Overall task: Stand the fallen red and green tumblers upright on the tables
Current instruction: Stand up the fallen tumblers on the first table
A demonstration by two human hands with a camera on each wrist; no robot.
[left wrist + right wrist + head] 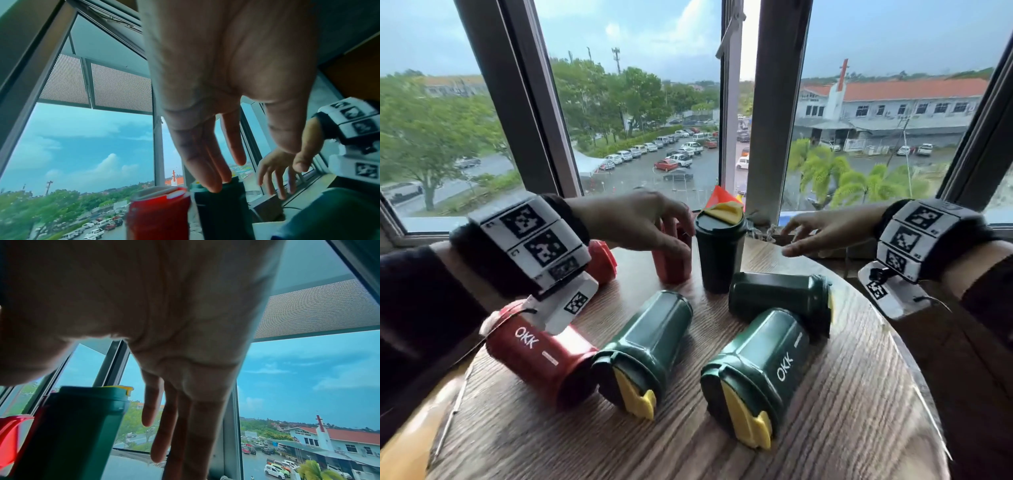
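On the round wooden table [859, 428] a green tumbler [717, 255] with a yellow lid flap stands upright at the back. Beside it stands a red tumbler [671, 263]. My left hand [664, 233] hovers just above the red tumbler [158, 214] with relaxed fingers and holds nothing. My right hand [815, 234] is spread open to the right of the upright green tumbler [78, 426], not touching it. Lying on their sides are a red tumbler [537, 353], a second red tumbler [602, 260] behind my left wrist, and three green tumblers [650, 346], [756, 373], [780, 301].
Dark window frames [767, 137] and a sill close off the back of the table. The table edge curves away at the right [914, 359]. Bare wood shows at the front [585, 452] and between the upright tumblers and my right hand.
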